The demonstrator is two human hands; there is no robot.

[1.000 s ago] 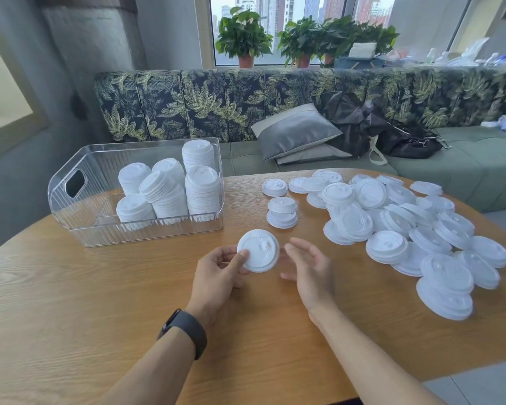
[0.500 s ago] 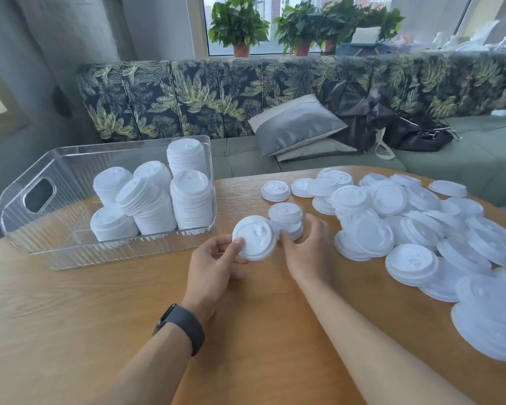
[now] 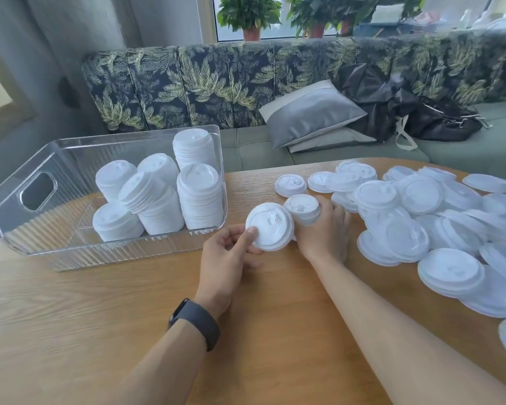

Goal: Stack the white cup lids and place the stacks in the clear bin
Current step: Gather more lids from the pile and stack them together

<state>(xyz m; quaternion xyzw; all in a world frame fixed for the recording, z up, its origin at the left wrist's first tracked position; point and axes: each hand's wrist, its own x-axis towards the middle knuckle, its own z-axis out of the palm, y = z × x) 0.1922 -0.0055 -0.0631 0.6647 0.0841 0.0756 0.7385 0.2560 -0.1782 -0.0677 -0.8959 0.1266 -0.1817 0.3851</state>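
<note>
My left hand point(image 3: 227, 255) holds a single white lid point(image 3: 270, 226) tilted up by its edge, thumb on its face. Just right of it, my right hand point(image 3: 324, 232) is closed around a small stack of white lids point(image 3: 303, 209) standing on the wooden table point(image 3: 100, 331). A large spread of loose white lids point(image 3: 415, 217) covers the table's right side. The clear bin point(image 3: 21, 226) sits at the left and holds several tall lid stacks point(image 3: 199, 194), some of them leaning.
A lone lid point(image 3: 290, 185) lies behind the held stack. A leaf-patterned sofa point(image 3: 205, 83) with a grey cushion point(image 3: 313, 112) and a black bag point(image 3: 438, 118) runs behind the table. Bare wood lies in front of my arms.
My right hand moved forward from open above the table and closed on the small lid stack. My left hand with its lid shifted forward too. The camera moved nearer the table.
</note>
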